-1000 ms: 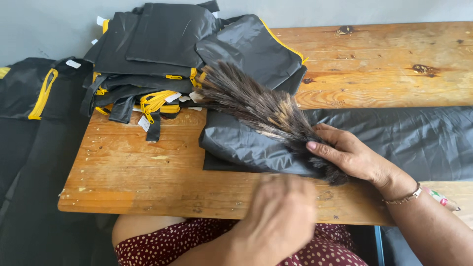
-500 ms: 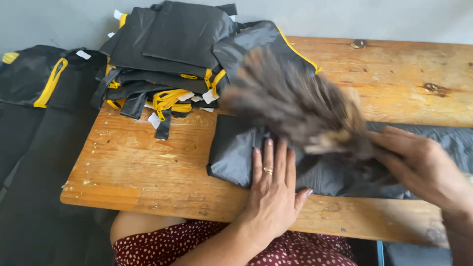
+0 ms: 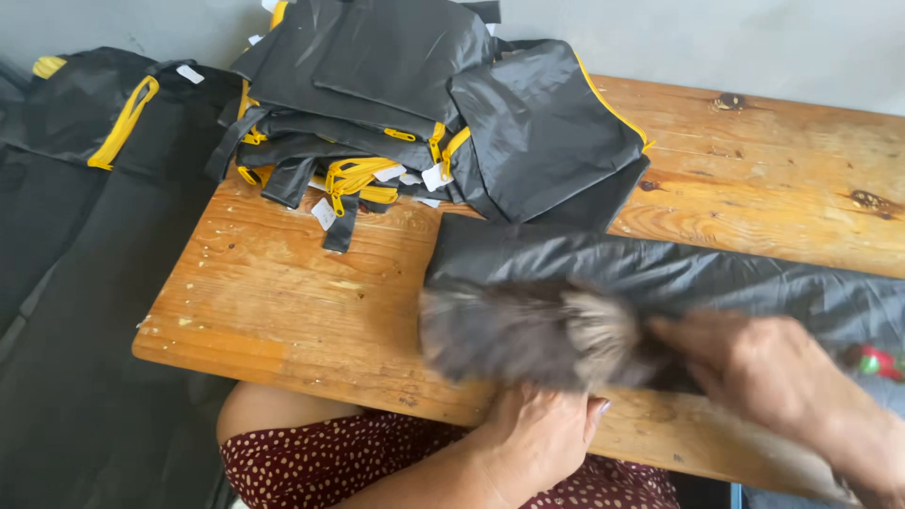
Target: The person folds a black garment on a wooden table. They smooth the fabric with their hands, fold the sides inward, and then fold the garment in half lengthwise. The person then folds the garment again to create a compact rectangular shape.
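Since 0.5 s ago your feather brush (image 3: 528,332) has swung down from above the dark fabric to its near edge, and your left hand (image 3: 537,438) has slid back from the cloth to the front edge of the wooden table (image 3: 283,302).

The brush is now a grey-brown blur lying low across the near left end of the long black fabric piece (image 3: 679,273), its feathers pointing left and reaching past the fabric's corner onto bare wood. Your right hand (image 3: 764,372) is clenched around the brush's handle end, on the right of the feathers; the hand is motion-blurred, so you cannot make out the single fingers, but the grasp on the brush is plain. A red and green bracelet (image 3: 872,361) shows just beyond it, near the right border.

Your left hand rests at the table's near edge, just below the feathers, fingers curled loosely over the wood and holding nothing; whether it touches the brush cannot be told through the blur.

The black fabric piece stretches flat from the table's middle to the right border. Behind it, at the far left of the table, sits 1 stack of folded black bags with yellow zips and straps (image 3: 405,113), small white tags hanging from them. More black bags with yellow trim (image 3: 104,123) lie left of the table, lower down.
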